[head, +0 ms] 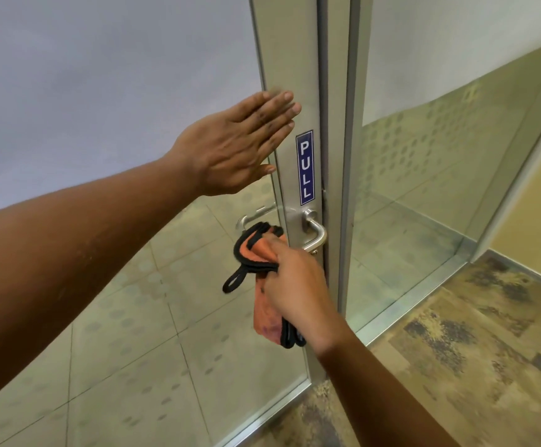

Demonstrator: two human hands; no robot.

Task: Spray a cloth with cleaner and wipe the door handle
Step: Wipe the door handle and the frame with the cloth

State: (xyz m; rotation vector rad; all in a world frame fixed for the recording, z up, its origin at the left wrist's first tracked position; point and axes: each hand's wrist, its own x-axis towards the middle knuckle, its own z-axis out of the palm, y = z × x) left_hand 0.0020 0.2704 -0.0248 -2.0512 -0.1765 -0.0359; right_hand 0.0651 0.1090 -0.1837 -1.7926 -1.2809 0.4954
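Observation:
A steel lever door handle [314,232] sits on the metal stile of a glass door [295,75], just below a blue PULL sticker [304,167]. My right hand [295,285] grips a folded orange cloth [259,250] with black edging and holds it against the handle's free end, which the cloth and hand hide. One end of the cloth hangs down below my hand. My left hand [240,143] lies flat with straight fingers on the glass and stile above the handle. No spray bottle is in view.
A second handle [250,217] shows through the glass on the door's far side. A fixed glass panel [424,156] stands to the right of the door frame. Mottled brown flooring [456,350] lies on my side, pale tiles beyond the glass.

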